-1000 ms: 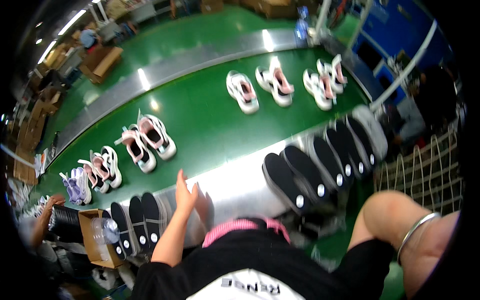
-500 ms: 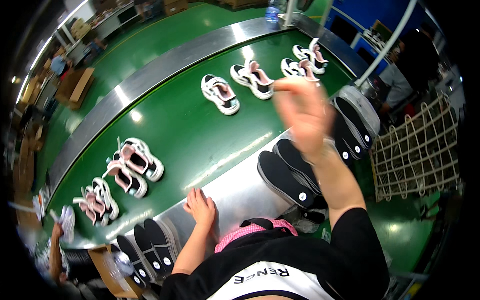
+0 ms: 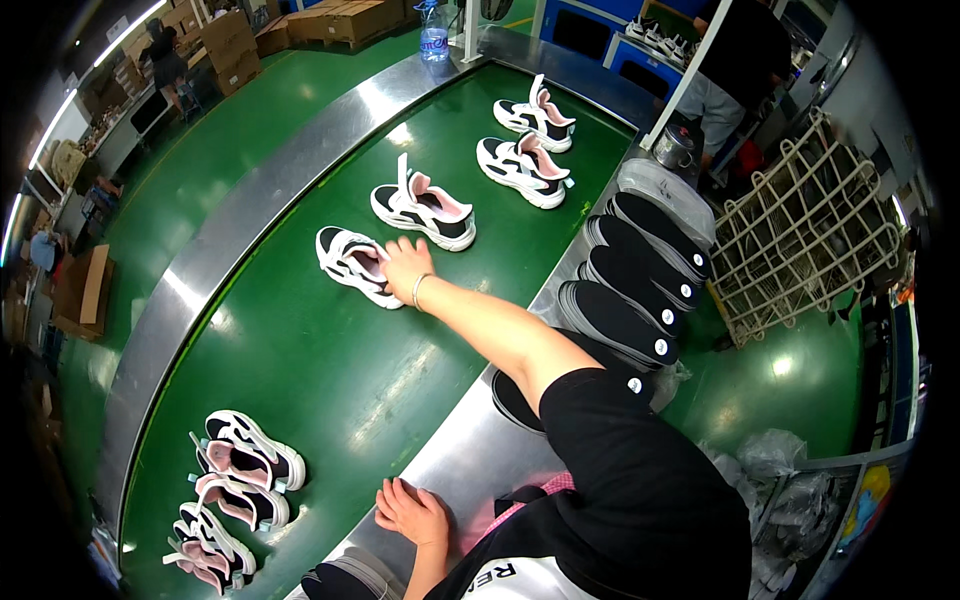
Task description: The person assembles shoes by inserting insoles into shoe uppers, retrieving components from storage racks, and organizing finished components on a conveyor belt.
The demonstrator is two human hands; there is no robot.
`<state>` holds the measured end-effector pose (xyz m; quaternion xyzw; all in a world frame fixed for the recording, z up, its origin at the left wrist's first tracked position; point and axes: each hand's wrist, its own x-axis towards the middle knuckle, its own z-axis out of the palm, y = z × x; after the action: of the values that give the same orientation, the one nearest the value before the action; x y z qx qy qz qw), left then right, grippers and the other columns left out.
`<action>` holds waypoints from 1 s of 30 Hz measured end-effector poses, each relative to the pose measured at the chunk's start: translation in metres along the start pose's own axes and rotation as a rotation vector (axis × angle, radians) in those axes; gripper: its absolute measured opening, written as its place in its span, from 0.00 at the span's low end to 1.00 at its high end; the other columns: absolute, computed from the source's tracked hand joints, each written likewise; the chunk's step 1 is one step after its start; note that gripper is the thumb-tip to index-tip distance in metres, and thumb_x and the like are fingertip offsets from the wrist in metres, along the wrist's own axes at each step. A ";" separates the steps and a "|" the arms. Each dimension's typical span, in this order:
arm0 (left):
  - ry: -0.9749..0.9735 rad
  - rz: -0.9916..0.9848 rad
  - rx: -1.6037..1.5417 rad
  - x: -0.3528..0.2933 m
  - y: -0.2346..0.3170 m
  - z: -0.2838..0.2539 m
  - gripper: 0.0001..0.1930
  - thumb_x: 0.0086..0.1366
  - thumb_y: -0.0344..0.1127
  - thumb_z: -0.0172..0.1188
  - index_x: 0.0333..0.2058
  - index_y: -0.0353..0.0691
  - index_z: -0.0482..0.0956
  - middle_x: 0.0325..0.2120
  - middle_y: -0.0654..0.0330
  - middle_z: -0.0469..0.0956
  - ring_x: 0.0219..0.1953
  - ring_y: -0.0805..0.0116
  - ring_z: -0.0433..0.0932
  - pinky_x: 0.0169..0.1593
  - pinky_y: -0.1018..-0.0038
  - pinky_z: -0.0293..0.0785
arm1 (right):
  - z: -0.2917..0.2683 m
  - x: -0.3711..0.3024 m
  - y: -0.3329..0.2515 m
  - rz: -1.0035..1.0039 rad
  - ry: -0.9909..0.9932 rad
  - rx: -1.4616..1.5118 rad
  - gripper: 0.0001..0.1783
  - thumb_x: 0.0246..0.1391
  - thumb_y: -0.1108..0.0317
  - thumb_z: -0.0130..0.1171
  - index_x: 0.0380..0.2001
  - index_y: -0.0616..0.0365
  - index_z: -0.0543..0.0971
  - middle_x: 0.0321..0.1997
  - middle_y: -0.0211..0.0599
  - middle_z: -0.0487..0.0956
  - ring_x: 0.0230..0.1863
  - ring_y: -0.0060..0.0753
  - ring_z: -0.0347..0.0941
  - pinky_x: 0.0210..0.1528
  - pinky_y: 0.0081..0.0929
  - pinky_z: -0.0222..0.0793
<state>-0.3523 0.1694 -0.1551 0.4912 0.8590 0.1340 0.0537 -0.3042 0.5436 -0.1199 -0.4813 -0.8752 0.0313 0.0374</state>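
So the shoe (image 3: 345,258) on the desk (image 3: 385,400) is reached at its near-right end by the right hand (image 3: 407,272), fingers bent over the opening; whether it's actually gripped can't be told. Its long axis is angled far-left to near-right, mostly leftward of that hand. The left hand (image 3: 413,512), loosely spread, is placed well apart, at the near edge.

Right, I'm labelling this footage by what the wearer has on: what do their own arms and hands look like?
Both hands are bare, with no gloves. A thin, silver-coloured bangle circles the wrist of the right hand, and a loose, short black sleeve covers that upper arm. The left hand shows no band at the wrist; its sleeve is mostly out of view.
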 end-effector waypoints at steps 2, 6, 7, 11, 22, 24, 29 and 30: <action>0.002 -0.008 0.009 -0.002 -0.003 0.002 0.23 0.48 0.36 0.50 0.44 0.34 0.63 0.47 0.53 0.62 0.52 0.55 0.54 0.53 0.56 0.41 | -0.003 0.009 0.008 0.099 0.087 -0.164 0.15 0.40 0.59 0.53 0.35 0.46 0.76 0.51 0.39 0.63 0.56 0.42 0.50 0.50 0.54 0.46; 0.021 -0.028 0.030 -0.006 -0.003 0.000 0.23 0.48 0.37 0.49 0.44 0.34 0.62 0.48 0.53 0.62 0.52 0.55 0.54 0.53 0.56 0.41 | -0.037 -0.004 0.043 0.304 -0.273 0.150 0.24 0.47 0.54 0.47 0.50 0.42 0.64 0.56 0.41 0.58 0.58 0.45 0.49 0.49 0.58 0.49; 0.027 -0.003 0.033 -0.002 0.001 -0.002 0.23 0.48 0.37 0.49 0.45 0.34 0.62 0.48 0.53 0.61 0.52 0.55 0.55 0.53 0.56 0.41 | -0.005 0.004 0.070 0.304 -0.124 0.340 0.25 0.46 0.53 0.49 0.49 0.44 0.64 0.55 0.42 0.59 0.55 0.43 0.53 0.50 0.49 0.53; 0.012 0.014 0.137 0.000 -0.004 0.002 0.22 0.51 0.39 0.47 0.45 0.35 0.62 0.48 0.53 0.61 0.52 0.58 0.56 0.53 0.58 0.44 | 0.001 0.002 0.051 0.215 0.074 0.471 0.26 0.41 0.53 0.51 0.48 0.43 0.66 0.53 0.44 0.60 0.52 0.44 0.58 0.50 0.38 0.57; -0.172 0.065 -0.069 -0.005 0.023 -0.034 0.25 0.55 0.47 0.46 0.46 0.36 0.62 0.47 0.49 0.61 0.51 0.59 0.58 0.52 0.63 0.51 | -0.114 -0.233 -0.086 -0.406 -0.646 0.520 0.23 0.36 0.56 0.51 0.41 0.48 0.71 0.49 0.49 0.64 0.45 0.48 0.65 0.49 0.39 0.58; -0.275 0.025 -0.312 -0.008 0.008 -0.033 0.24 0.56 0.46 0.46 0.47 0.35 0.60 0.48 0.50 0.60 0.51 0.59 0.57 0.52 0.64 0.51 | -0.106 -0.278 -0.087 -0.400 -0.562 0.540 0.24 0.36 0.56 0.51 0.42 0.49 0.70 0.49 0.50 0.64 0.44 0.48 0.65 0.49 0.39 0.57; -0.402 -0.224 -0.787 -0.052 -0.037 -0.054 0.24 0.57 0.44 0.46 0.48 0.35 0.57 0.49 0.51 0.58 0.53 0.61 0.55 0.54 0.69 0.48 | -0.060 -0.356 -0.116 -0.357 -0.560 0.736 0.23 0.37 0.56 0.52 0.39 0.54 0.70 0.33 0.49 0.72 0.31 0.47 0.70 0.39 0.39 0.63; -0.384 -0.274 -0.828 -0.069 -0.042 -0.061 0.24 0.57 0.43 0.46 0.49 0.34 0.56 0.50 0.51 0.57 0.53 0.61 0.55 0.54 0.69 0.48 | -0.063 -0.362 -0.105 -0.352 -0.593 0.747 0.23 0.37 0.55 0.52 0.38 0.56 0.71 0.28 0.47 0.74 0.28 0.46 0.71 0.36 0.39 0.65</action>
<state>-0.3659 0.0791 -0.1109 0.3266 0.7648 0.3634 0.4199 -0.1933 0.1827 -0.0603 -0.2509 -0.8451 0.4706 -0.0384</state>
